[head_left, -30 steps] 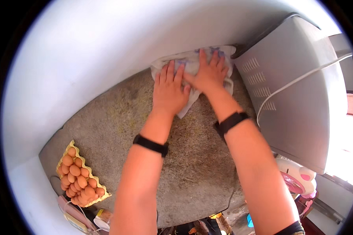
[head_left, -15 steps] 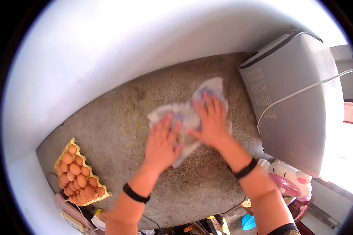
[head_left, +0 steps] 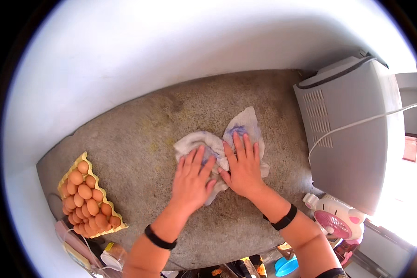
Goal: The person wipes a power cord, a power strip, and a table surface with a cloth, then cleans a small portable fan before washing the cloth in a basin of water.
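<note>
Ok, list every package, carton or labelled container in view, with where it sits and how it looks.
Egg tray: left end of the grey counter, yellow carton full of brown eggs.
Small jar: below the tray at the counter's near edge, clear with a pale lid.
Flat packet: lower left corner, yellowish; details too small to tell.
No screens or signs.

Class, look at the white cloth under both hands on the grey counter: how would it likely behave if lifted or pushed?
The cloth lies crumpled in soft folds, so it would probably droop limply if lifted. Pressed flat under the left hand and right hand, it likely bunches rather than slides stiffly across the rough counter.
</note>
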Motion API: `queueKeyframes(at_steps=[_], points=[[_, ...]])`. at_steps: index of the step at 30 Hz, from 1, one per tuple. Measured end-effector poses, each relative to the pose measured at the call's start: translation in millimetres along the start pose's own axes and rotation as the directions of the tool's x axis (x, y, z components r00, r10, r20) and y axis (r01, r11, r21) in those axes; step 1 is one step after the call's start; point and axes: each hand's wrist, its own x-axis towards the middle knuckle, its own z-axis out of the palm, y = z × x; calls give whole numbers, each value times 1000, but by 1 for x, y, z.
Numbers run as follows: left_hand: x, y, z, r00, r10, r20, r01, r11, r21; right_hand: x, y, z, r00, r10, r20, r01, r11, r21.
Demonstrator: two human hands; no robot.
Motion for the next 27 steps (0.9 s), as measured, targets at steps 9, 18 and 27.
queueKeyframes(at_steps=[9, 18, 27], points=[[94, -58, -22, 943, -94, -318, 136, 984, 113, 140, -6, -2, 919, 208, -334, -205, 978, 44], [-10, -48, -18, 972, -156, -177, 156, 988, -10, 72, -35, -7, 991, -94, -91, 97, 995, 30], [35, -68, -17, 920, -208, -333, 221, 975, 1, 115, -51, 17, 979, 3, -204, -3, 1000, -1]])
